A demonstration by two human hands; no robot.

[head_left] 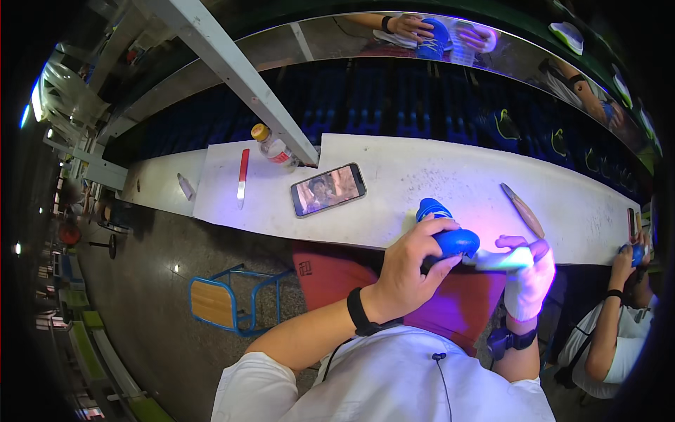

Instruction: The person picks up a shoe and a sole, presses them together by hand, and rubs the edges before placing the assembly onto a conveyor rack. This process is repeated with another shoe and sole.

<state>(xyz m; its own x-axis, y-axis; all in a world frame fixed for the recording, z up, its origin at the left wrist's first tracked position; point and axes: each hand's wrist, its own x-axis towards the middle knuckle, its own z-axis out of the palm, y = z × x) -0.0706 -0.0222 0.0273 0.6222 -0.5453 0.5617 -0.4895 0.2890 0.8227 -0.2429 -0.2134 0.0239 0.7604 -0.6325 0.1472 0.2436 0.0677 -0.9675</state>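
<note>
My white shirt [394, 376], my left hand [413, 257] gripping a blue shoe [460, 241] by the near edge of the tabletop [394, 176], my right hand [529, 274] half curled alongside, its hold unclear

Phone [328, 189]: laid screen-up on white bench [387, 165], display lit.
Bottle [274, 150]: capped in yellow, placed beside grey post [235, 74].
Red-handled knife [243, 177]: laid left of bottle.
Small tube [185, 186]: laid farther left.
Stool [211, 301]: blue-framed, seen on floor [151, 274].
Co-worker [623, 337]: clothed in white, seen far right.
</note>
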